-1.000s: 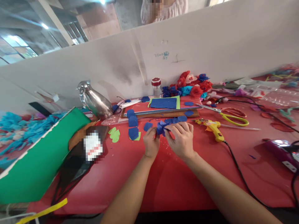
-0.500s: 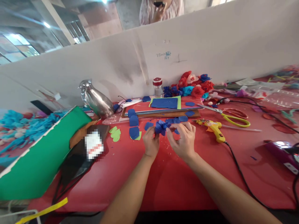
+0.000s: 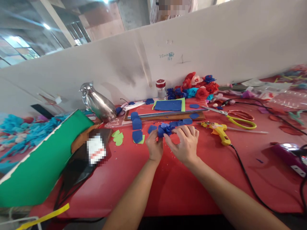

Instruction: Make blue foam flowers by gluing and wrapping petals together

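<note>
A blue paper flower (image 3: 165,128) with ruffled petals is held above the red table, its lower part hidden by fingers. My left hand (image 3: 154,145) is closed around its base from the left. From the right, my right hand (image 3: 185,143) has thumb and forefinger on the flower's near right edge, the other fingers curved above. Loose blue petals (image 3: 137,136) lie just left of the flower, one on a green paper piece (image 3: 143,139). More blue petals (image 3: 187,121) sit behind my right hand.
A yellow glue gun (image 3: 219,132) and scissors (image 3: 242,119) lie on the right. Behind are a lidded jar (image 3: 161,89), finished paper flowers (image 3: 202,92) and a blue sheet (image 3: 168,105). A steel jug (image 3: 99,102), green board (image 3: 45,159) and light green leaves (image 3: 118,138) are left.
My right thumb has moved left and down under the flower's edge, and the right hand has turned more palm-down. The flower stays in my left hand, slightly shifted left.
</note>
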